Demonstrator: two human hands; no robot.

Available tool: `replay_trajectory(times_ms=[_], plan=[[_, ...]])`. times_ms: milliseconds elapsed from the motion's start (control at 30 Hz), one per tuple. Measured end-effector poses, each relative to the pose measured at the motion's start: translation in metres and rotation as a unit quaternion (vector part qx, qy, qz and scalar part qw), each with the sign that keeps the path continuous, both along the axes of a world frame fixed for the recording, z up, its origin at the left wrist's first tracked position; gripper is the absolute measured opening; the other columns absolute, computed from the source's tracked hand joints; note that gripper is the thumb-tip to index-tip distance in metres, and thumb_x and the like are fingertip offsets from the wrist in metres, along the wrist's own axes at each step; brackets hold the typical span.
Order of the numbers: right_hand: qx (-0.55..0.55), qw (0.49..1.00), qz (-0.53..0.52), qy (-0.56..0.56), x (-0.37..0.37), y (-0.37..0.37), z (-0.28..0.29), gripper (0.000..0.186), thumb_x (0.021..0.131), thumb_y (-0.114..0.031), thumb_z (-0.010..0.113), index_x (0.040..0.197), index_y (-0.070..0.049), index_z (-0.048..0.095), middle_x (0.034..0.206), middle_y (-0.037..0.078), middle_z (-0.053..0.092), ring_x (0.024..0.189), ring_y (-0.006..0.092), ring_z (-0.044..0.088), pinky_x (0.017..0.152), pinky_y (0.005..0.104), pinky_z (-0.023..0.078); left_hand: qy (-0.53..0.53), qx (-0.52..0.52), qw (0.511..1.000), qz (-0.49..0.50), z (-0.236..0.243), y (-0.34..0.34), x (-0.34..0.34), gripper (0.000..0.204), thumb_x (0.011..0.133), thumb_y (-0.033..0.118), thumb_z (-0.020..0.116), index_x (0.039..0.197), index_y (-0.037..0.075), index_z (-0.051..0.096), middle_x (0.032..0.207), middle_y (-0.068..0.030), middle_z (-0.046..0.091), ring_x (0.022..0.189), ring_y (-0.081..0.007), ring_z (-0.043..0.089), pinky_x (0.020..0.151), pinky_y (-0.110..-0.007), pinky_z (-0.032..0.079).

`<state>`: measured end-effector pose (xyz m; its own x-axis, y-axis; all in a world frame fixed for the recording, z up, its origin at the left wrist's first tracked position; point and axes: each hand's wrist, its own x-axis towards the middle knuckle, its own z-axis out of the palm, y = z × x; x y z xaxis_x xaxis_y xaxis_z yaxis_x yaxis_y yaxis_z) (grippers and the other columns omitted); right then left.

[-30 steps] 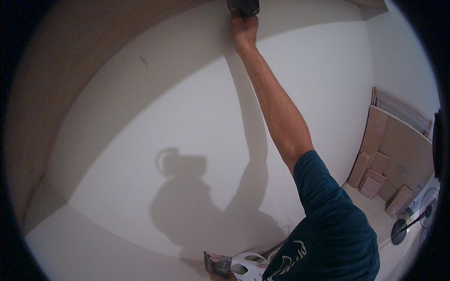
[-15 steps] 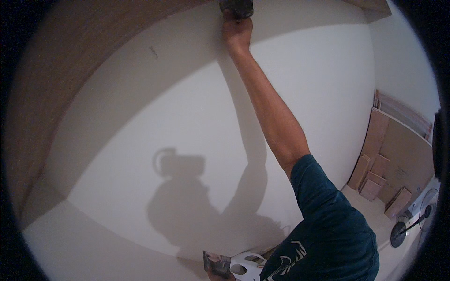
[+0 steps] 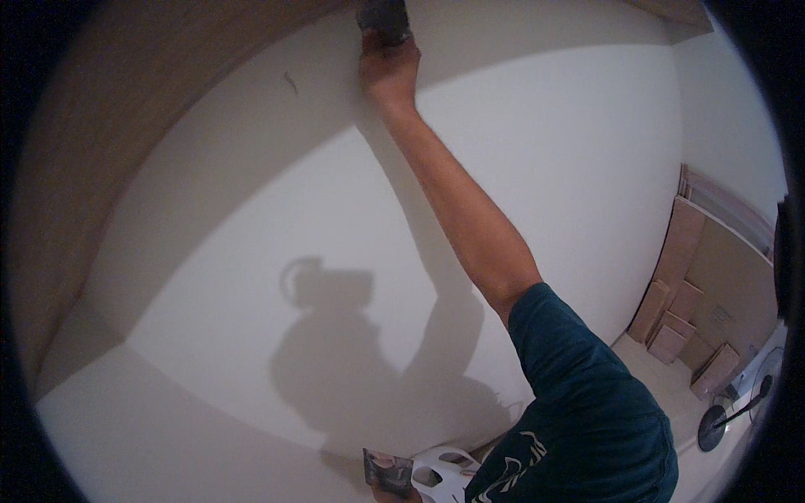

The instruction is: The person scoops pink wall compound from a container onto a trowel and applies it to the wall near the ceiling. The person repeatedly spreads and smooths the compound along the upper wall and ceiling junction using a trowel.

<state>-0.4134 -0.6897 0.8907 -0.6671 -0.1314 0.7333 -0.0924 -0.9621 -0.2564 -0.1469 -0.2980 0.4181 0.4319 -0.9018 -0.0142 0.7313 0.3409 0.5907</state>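
My right arm stretches up across a pale wall [image 3: 579, 151]. At its top, my right hand [image 3: 390, 75] is closed round a dark, broad-bladed putty knife [image 3: 384, 21], which lies against the wall close to the brown wooden edge above; the blade's far end is cut off by the frame. Low in the view, my left hand [image 3: 396, 495] is closed on a second dark, flat putty knife [image 3: 388, 471], its blade pointing up with paler patches on it. Most of that hand falls outside the frame. A small mark [image 3: 290, 82] shows on the wall left of my right hand.
A brown wooden panel [image 3: 92, 109] curves along the upper left. Beside my left hand stands a white plastic chair [image 3: 449, 478]. At the right, boards [image 3: 725, 285] and smaller wood pieces [image 3: 668, 337] lean on the wall, near a standing fan [image 3: 713, 427]. My shadow falls on the wall.
My right hand and its putty knife have shifted left and slightly down along the top of the wall. My left hand stays about where it was. The view has turned slightly.
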Motion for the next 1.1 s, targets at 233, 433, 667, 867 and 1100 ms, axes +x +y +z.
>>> replay_trajectory(times_ms=[233,433,667,867,1100], plan=[[-0.025,0.994,-0.101,-0.023,0.006,0.028,0.034,0.024,0.095,-0.019,0.065,0.103,0.004,0.064,0.098,0.015,0.074,0.089,0.0233,0.069,0.078,0.0358,0.052,0.045,-0.065,0.99,-0.117,0.068,0.014,-0.017,0.043,0.108,0.031,0.048,0.068,0.018,0.041,0.052,0.0047,0.031,0.045,-0.0081,0.024,0.046,-0.026,0.028],[-0.025,0.998,-0.039,-0.035,-0.046,-0.032,-0.06,0.022,0.096,-0.017,0.062,0.108,0.001,0.068,0.098,0.009,0.074,0.087,0.0201,0.067,0.081,0.0359,0.05,0.036,-0.1,0.985,-0.134,-0.004,-0.054,-0.011,0.044,0.11,0.028,0.043,0.067,0.017,0.039,0.051,0.0038,0.025,0.044,-0.0097,0.019,0.045,-0.027,0.024],[-0.128,0.981,-0.138,0.043,-0.159,-0.119,-0.064,0.037,0.096,-0.027,0.058,0.121,0.001,0.063,0.11,0.013,0.067,0.098,0.0222,0.057,0.09,0.0313,0.045,0.027,-0.032,0.996,-0.079,-0.026,-0.076,-0.01,0.044,0.109,0.028,0.045,0.067,0.015,0.043,0.05,0.0046,0.025,0.043,-0.0089,0.02,0.043,-0.027,0.023],[-0.309,0.948,0.07,-0.013,-0.133,-0.13,-0.046,0.035,0.094,-0.024,0.059,0.118,0.002,0.064,0.11,0.01,0.067,0.098,0.0211,0.056,0.088,0.0277,0.043,0.028,0.041,0.997,-0.055,-0.043,-0.069,0.014,0.044,0.108,0.03,0.049,0.067,0.016,0.042,0.051,0.0052,0.026,0.043,-0.0082,0.02,0.043,-0.027,0.023],[-0.144,0.986,-0.088,0.005,-0.102,-0.122,-0.059,0.035,0.095,-0.034,0.065,0.109,-0.002,0.066,0.095,0.001,0.064,0.084,0.0197,0.056,0.073,0.0327,0.045,0.097,0.137,0.985,0.041,-0.039,-0.065,0.021,0.046,0.109,0.028,0.046,0.065,0.018,0.038,0.05,0.0052,0.024,0.042,-0.0083,0.019,0.041,-0.027,0.023]])
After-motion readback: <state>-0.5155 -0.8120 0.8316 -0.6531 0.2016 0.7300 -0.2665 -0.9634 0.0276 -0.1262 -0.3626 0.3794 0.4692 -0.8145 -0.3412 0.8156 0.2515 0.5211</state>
